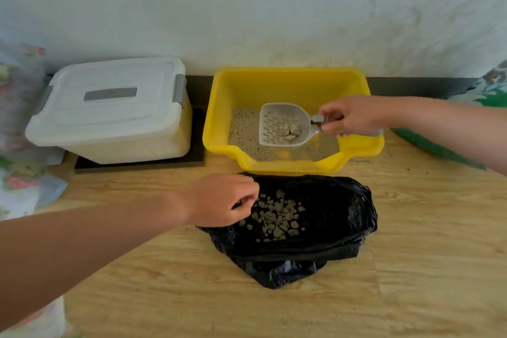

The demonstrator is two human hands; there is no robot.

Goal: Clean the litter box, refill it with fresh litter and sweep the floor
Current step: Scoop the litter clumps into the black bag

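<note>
A yellow litter box (247, 85) stands against the wall with a thin layer of pale litter (242, 129) in it. My right hand (354, 115) grips the handle of a grey slotted scoop (277, 126) held over the litter, with a few clumps (291, 129) in its bowl. In front of the box a black plastic bag (337, 214) lies open on the wooden floor, holding several greenish clumps (277, 217). My left hand (222, 200) pinches the bag's left rim, keeping it open.
A white lidded storage bin (109, 107) with grey latches sits on a dark mat (137, 164) left of the litter box. Floral fabric (19, 145) lies at the far left, green patterned cloth (491, 90) at the far right. Light wooden floor (411, 269) spreads in front.
</note>
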